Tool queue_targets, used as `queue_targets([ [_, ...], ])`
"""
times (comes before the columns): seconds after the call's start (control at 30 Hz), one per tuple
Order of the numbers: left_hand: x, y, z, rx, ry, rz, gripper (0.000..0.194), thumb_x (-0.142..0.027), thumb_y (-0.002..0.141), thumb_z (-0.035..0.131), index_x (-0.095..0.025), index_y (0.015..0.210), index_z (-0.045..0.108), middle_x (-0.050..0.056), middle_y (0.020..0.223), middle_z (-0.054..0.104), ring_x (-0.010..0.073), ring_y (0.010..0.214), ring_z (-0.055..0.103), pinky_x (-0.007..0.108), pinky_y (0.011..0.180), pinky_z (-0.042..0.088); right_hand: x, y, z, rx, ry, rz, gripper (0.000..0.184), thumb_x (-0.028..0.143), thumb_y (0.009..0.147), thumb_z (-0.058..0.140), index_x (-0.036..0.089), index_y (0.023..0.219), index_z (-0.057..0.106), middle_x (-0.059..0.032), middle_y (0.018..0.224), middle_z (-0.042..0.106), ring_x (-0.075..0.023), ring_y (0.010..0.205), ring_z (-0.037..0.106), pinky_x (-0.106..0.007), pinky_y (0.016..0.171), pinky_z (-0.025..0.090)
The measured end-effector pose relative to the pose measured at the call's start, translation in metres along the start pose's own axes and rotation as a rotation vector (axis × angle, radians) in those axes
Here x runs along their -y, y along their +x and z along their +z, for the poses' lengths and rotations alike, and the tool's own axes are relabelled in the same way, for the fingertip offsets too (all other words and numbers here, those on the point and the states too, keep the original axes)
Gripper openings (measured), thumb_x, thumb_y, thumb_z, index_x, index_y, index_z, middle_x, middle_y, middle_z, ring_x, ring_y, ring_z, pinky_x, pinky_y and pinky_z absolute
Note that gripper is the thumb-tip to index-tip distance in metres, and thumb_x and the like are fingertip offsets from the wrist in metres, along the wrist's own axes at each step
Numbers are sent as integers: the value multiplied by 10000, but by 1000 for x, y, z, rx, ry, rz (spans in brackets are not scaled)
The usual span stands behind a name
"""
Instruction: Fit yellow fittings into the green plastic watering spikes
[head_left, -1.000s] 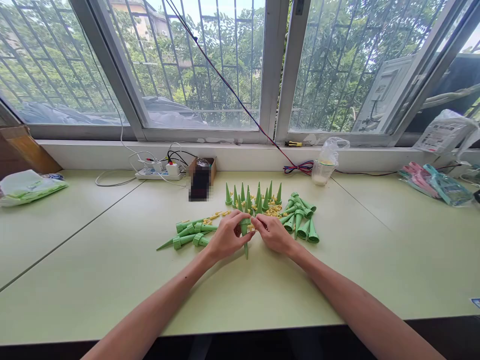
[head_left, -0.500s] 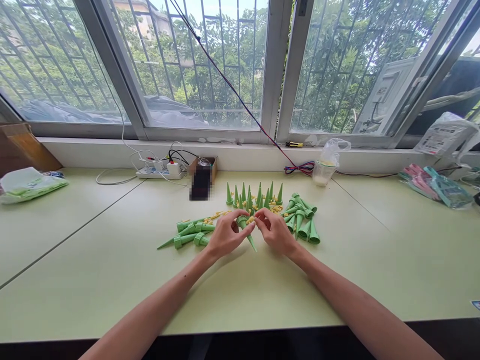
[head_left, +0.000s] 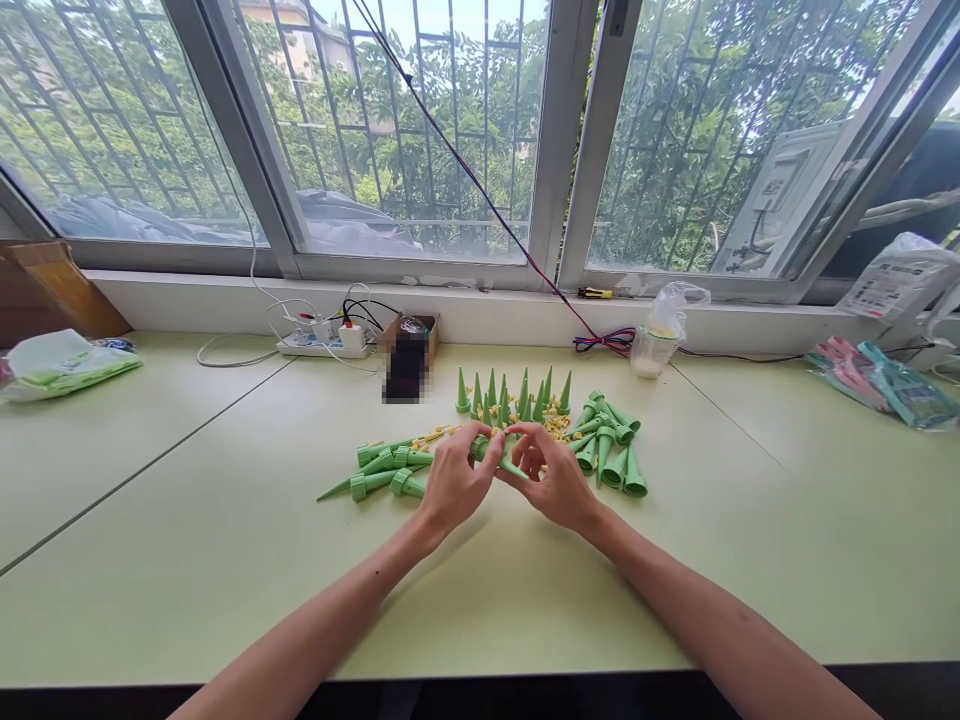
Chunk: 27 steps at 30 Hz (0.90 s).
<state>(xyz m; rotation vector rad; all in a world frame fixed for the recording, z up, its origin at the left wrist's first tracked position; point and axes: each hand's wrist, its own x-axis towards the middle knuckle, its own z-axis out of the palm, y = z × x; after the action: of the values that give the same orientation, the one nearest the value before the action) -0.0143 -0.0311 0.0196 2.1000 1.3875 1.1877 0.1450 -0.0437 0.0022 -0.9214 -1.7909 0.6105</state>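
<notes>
A green watering spike (head_left: 513, 467) lies tilted between my hands over the table, its point toward the lower right. My left hand (head_left: 454, 478) is closed around its capped, wider end with thumb and fingers. A small yellow plastic piece (head_left: 496, 432) shows at that end, by the left thumb. My right hand (head_left: 556, 480) is curled around the pointed part, its thumb under the tip and its index finger reaching toward the yellow piece. Behind them, several green spikes (head_left: 462, 390) stand points up among loose yellow pieces (head_left: 556, 424).
More capped spikes (head_left: 375, 484) lie to the left, and a pile of green spikes (head_left: 613, 466) to the right. Farther back are a power strip (head_left: 322, 345), a small box (head_left: 431, 340), a plastic cup (head_left: 649, 352) and bagged items (head_left: 877, 380).
The spike's point has swung up and to the right. My right hand has gone from pinching at the yellow piece to gripping the spike's pointed part. The view has shifted slightly.
</notes>
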Motion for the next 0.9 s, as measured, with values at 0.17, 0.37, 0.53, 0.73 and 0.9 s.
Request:
queue_targets([
  [0.17,0,-1,2,93,-71,1,286,-429,942,411,-193,914,569,-31,692,572,75,440,369,220,462,307,1,-1,-1,-144,-28,44,229,380,864,601,206,997,535,0,760,565,-101,520,535,-233,496,456],
  [0.37,4,-4,9,200,-202,8,284,-415,952,396,-186,998,558,-18,697,591,87,479,431,219,489,355,-3,3,-5,-193,47,110,203,398,885,556,206,894,492,6,691,566,-119,501,544,-240,470,447],
  [0.53,6,-1,10,234,-302,-26,320,-452,944,401,-181,855,545,-5,671,588,119,591,553,228,562,439,-5,6,-9,-162,149,182,170,368,907,493,205,876,460,57,574,474,-102,433,483,-224,429,404],
  [0.73,12,2,11,259,-363,-46,333,-475,908,465,-170,796,538,-36,564,494,92,505,453,199,464,360,-11,5,-9,-121,254,195,123,318,896,457,203,852,454,74,568,438,-81,391,443,-205,382,358],
  [0.9,11,2,10,322,-422,-44,321,-457,892,480,-168,762,526,-18,621,540,79,490,445,197,447,358,-13,6,-11,-102,224,227,126,322,897,445,201,868,469,71,568,447,-90,400,462,-211,388,374],
])
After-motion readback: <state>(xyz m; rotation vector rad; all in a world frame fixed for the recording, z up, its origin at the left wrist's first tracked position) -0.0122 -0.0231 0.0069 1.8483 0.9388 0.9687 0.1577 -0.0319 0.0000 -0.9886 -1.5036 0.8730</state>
